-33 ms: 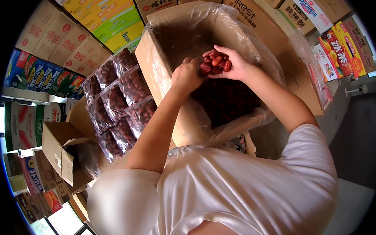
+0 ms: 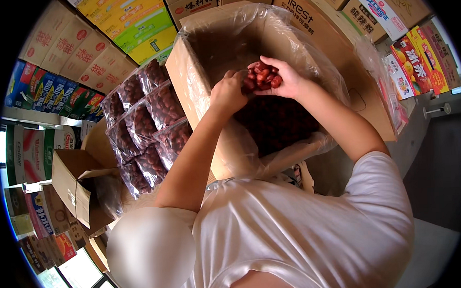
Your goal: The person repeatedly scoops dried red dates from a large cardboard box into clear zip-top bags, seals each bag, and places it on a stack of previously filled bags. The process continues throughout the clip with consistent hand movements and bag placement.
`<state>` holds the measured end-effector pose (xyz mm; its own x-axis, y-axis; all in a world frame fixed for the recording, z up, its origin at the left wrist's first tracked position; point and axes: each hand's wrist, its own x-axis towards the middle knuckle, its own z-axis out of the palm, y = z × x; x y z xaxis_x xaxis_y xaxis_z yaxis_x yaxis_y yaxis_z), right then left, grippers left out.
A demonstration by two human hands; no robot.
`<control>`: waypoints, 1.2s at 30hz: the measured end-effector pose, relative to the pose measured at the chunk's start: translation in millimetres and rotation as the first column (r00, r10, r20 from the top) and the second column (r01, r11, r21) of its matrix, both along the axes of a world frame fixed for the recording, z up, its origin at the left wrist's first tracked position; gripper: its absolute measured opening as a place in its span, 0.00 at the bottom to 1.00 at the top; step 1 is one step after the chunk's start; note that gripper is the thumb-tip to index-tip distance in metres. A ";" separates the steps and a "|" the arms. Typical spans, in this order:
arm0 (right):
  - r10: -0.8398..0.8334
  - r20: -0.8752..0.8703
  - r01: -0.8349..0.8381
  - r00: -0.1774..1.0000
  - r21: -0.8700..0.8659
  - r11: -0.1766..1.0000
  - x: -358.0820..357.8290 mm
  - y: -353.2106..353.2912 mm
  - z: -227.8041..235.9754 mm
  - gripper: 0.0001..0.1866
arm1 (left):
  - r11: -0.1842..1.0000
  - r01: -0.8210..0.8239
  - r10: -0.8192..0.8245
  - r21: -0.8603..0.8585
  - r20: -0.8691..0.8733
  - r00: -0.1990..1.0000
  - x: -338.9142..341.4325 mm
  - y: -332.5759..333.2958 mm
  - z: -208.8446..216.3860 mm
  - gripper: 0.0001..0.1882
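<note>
White T-shirt (image 2: 300, 238) is worn, creased in long soft folds over the torso. Round neckline (image 2: 250, 269) is edged with a narrow band of the same white. Right sleeve (image 2: 376, 182) is cut short and loose, finished with a plain edge. Left sleeve is mostly hidden by a blurred pale oval (image 2: 151, 252); its cut can't be read. Left hand (image 2: 227, 92) and right hand (image 2: 290, 82) are left bare, forearms likewise.

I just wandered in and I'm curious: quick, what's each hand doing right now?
Left hand: fingers curled beside the dates; whether it holds anything cannot be told.
Right hand: cupped, holding the dates.
</note>
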<state>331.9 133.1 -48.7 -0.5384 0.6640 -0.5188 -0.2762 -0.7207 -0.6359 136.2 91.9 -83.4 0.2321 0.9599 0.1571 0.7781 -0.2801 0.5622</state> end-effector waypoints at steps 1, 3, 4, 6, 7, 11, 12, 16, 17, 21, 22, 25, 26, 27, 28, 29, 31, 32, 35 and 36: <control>0.012 0.008 -0.012 1.000 0.017 1.000 1.5 3.1 -7.1 0.18 | 1.000 0.001 -0.001 -0.020 -0.007 1.000 0.4 2.7 -2.2 0.30; 0.037 0.022 -0.038 0.999 0.050 0.998 4.9 8.6 -22.8 0.18 | 0.999 0.028 -0.027 -0.022 0.022 0.999 1.9 4.5 0.4 0.32; 0.018 0.037 -0.021 0.999 0.072 0.997 0.6 6.6 -18.6 0.17 | 0.999 0.031 -0.031 -0.025 0.037 0.999 1.2 4.0 2.1 0.32; -0.023 0.067 0.015 0.998 0.116 0.993 -9.3 -0.8 -8.6 0.16 | 0.997 0.010 -0.006 -0.075 0.049 0.999 -0.5 2.7 6.3 0.33; -0.014 0.072 0.004 0.997 0.136 0.991 -10.8 -4.5 -3.4 0.16 | 0.995 0.004 0.002 -0.101 0.055 0.998 -0.2 1.7 9.8 0.34; 0.020 -0.012 -0.019 1.000 0.119 0.993 -8.5 -2.0 -4.6 0.22 | 0.992 -0.018 0.024 -0.124 0.044 0.999 1.8 -0.1 17.6 0.35; 0.037 -0.031 -0.033 0.999 0.130 0.991 -6.7 -1.7 -4.3 0.24 | 0.992 -0.030 0.035 -0.122 0.035 0.999 2.6 0.8 14.6 0.35; 0.149 -0.050 -0.134 0.988 0.232 0.964 -13.9 -12.8 15.1 0.29 | 0.989 -0.078 0.078 -0.124 0.002 0.997 3.6 0.4 15.2 0.35; 0.150 -0.045 -0.136 0.988 0.234 0.963 -14.5 -13.7 16.3 0.29 | 0.988 -0.065 0.069 -0.139 0.025 0.997 3.4 0.4 16.4 0.35; 0.147 0.021 -0.147 0.989 0.285 0.947 -12.6 -14.0 18.3 0.27 | 0.994 -0.051 0.058 -0.095 0.076 0.995 2.6 2.7 11.3 0.34; 0.146 0.047 -0.154 0.988 0.306 0.939 -12.3 -13.8 18.9 0.26 | 0.996 -0.060 0.065 -0.060 0.077 0.995 2.2 2.8 9.1 0.34; -0.002 0.335 -0.153 0.942 0.435 0.887 -13.2 -23.9 29.1 0.23 | 0.998 -0.046 0.050 -0.042 0.102 0.993 0.9 3.9 6.2 0.33; -0.160 0.401 -0.136 0.902 0.616 0.776 -17.9 -31.4 31.9 0.12 | 0.998 -0.054 0.055 -0.013 0.108 0.993 0.2 3.9 4.7 0.33; -0.190 0.435 -0.229 0.880 0.740 0.632 -14.8 -33.6 24.8 0.10 | 0.998 -0.061 0.059 0.015 0.114 0.992 -0.1 4.0 3.0 0.33; -0.229 0.463 -0.322 0.856 0.826 0.463 -11.5 -36.6 17.4 0.08 | 0.997 -0.066 0.061 0.043 0.122 0.991 -0.1 4.3 0.9 0.33; -0.302 0.394 -0.306 0.868 0.904 0.299 -18.5 -55.7 27.4 0.08 | 0.996 -0.073 0.065 0.050 0.137 0.988 -0.5 4.7 -1.0 0.32; -0.297 0.351 -0.389 0.888 0.918 -0.078 -29.6 -82.6 35.3 0.07 | 0.995 -0.080 0.068 0.066 0.165 0.984 -0.6 5.6 -2.3 0.32; -0.243 0.461 -0.505 0.853 0.847 -0.166 -31.6 -99.4 37.0 0.07 | 0.994 -0.078 0.066 0.071 0.165 0.984 -0.9 6.3 -3.1 0.32; -0.104 0.621 -0.595 0.777 0.669 -0.445 -46.5 -143.6 16.9 0.16 | 0.990 -0.059 0.034 0.126 0.191 0.981 -2.1 9.9 -5.6 0.31; -0.063 0.697 -0.649 0.714 0.625 -0.433 -48.5 -156.3 9.7 0.21 | 0.996 -0.050 0.031 0.080 0.224 0.974 -4.2 9.8 -7.2 0.31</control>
